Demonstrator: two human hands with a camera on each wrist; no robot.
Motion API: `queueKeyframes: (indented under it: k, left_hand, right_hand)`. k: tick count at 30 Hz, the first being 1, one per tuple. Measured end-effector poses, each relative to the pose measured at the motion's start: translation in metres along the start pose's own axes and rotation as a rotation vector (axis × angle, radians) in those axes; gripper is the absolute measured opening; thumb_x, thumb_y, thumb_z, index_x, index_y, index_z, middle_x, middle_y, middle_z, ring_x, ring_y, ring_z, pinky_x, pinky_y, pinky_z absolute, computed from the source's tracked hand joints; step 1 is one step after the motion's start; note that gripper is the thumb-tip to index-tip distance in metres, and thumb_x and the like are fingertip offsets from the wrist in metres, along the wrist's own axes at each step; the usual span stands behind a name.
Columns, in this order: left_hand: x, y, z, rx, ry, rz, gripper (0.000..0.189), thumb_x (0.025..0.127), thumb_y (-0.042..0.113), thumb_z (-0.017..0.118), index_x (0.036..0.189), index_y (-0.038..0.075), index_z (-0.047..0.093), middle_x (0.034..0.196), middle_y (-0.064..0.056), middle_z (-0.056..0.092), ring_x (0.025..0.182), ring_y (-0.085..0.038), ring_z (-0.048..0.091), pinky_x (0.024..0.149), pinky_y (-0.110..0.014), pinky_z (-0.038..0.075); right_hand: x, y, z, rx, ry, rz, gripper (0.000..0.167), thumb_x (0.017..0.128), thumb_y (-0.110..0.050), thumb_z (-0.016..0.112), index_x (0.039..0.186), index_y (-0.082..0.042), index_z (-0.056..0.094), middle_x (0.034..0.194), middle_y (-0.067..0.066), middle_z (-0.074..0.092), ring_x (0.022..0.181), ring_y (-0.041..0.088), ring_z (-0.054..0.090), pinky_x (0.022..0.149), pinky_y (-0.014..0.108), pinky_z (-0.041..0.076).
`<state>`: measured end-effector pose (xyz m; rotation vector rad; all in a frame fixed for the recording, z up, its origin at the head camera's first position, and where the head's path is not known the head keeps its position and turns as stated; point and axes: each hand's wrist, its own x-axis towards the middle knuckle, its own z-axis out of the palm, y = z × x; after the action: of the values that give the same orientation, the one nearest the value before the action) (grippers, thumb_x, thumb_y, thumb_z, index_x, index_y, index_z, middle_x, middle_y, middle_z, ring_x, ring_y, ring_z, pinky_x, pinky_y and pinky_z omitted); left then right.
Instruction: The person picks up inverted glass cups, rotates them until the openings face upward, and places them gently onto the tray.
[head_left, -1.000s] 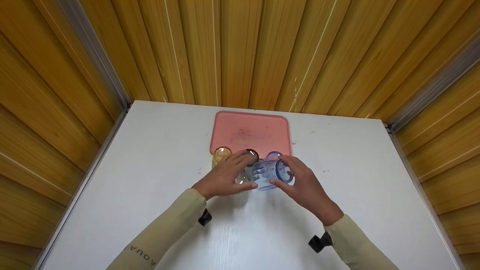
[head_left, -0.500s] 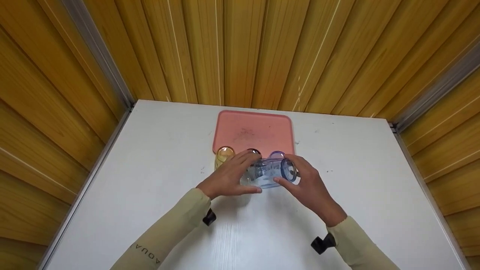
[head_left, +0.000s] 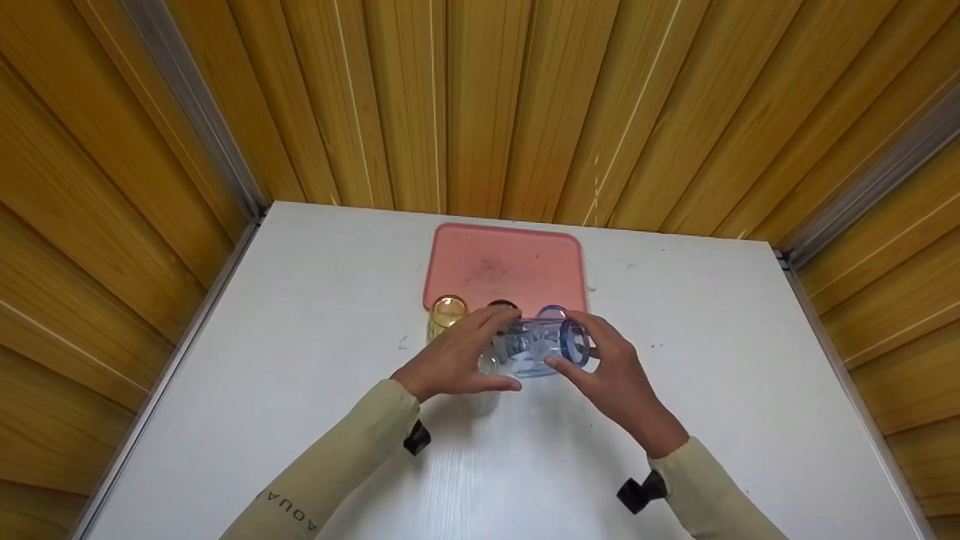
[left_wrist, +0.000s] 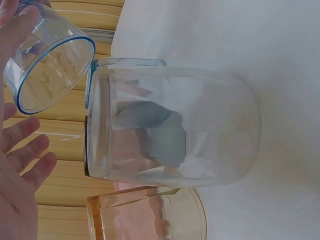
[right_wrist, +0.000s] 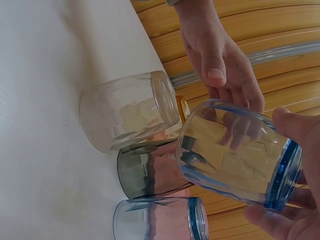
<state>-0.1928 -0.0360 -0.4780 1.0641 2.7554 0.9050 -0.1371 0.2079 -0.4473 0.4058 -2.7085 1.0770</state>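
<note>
In the head view my right hand [head_left: 611, 367] holds a clear blue drinking glass [head_left: 534, 349] on its side, gripping its thick blue end. The other, rimmed end points toward my left hand [head_left: 454, 356], whose fingers are nearly straight with the thumb spread apart. Below the held glass a colourless glass [left_wrist: 220, 125] stands on the table. Behind it are a smoky grey glass [right_wrist: 135, 175] and a second blue glass [right_wrist: 132, 220]. An amber glass [head_left: 448, 311] stands at the left, partly covered by my left hand.
A flat pink tray [head_left: 510, 255] with dark smudges lies beyond the glasses, near the back of the white table [head_left: 330, 300]. Yellow wood-look panels [head_left: 480, 112] rise behind the table and on both sides.
The held blue glass has turned closer to level. My left thumb has moved slightly nearer to me, away from the glass. My right hand keeps its grip.
</note>
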Motion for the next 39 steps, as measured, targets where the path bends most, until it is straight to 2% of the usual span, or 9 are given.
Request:
queueKeyframes:
  k: [12, 24, 34, 39]
  left_hand:
    - [0.0024, 0.0017, 0.004, -0.005, 0.018, 0.037, 0.098, 0.069, 0.078, 0.063, 0.149, 0.044, 0.02, 0.154, 0.014, 0.032, 0.139, -0.012, 0.038, 0.11, -0.045, 0.041]
    - [0.004, 0.003, 0.0071, -0.027, 0.012, 0.033, 0.096, 0.07, 0.073, 0.067, 0.148, 0.042, 0.022, 0.148, 0.013, 0.039, 0.133, -0.01, 0.042, 0.11, -0.041, 0.043]
    - [0.0046, 0.0034, 0.0082, -0.039, 0.0, 0.014, 0.092, 0.074, 0.054, 0.077, 0.147, 0.042, 0.023, 0.143, 0.011, 0.046, 0.128, -0.013, 0.048, 0.109, -0.044, 0.044]
    - [0.007, 0.0044, 0.008, -0.05, -0.005, 0.019, 0.088, 0.073, 0.06, 0.074, 0.145, 0.043, 0.027, 0.138, 0.013, 0.049, 0.123, -0.01, 0.05, 0.106, -0.042, 0.046]
  right_hand:
    - [-0.0047, 0.0035, 0.0042, 0.04, 0.017, 0.022, 0.069, 0.081, -0.042, 0.075, 0.14, -0.018, 0.046, 0.134, 0.003, 0.056, 0.12, 0.021, 0.059, 0.086, 0.034, 0.058]
    - [-0.0056, 0.0028, 0.0001, 0.087, 0.007, 0.054, 0.07, 0.082, -0.048, 0.072, 0.14, -0.018, 0.047, 0.132, 0.001, 0.056, 0.119, 0.02, 0.059, 0.086, 0.031, 0.058]
    - [-0.0061, 0.0022, 0.0005, 0.124, -0.004, 0.067, 0.068, 0.082, -0.046, 0.072, 0.139, -0.019, 0.047, 0.131, 0.0, 0.056, 0.12, 0.019, 0.059, 0.088, 0.032, 0.057]
    - [-0.007, 0.0048, -0.0002, 0.111, -0.012, 0.07, 0.067, 0.083, -0.046, 0.072, 0.139, -0.018, 0.047, 0.132, 0.0, 0.056, 0.12, 0.019, 0.058, 0.088, 0.033, 0.057]
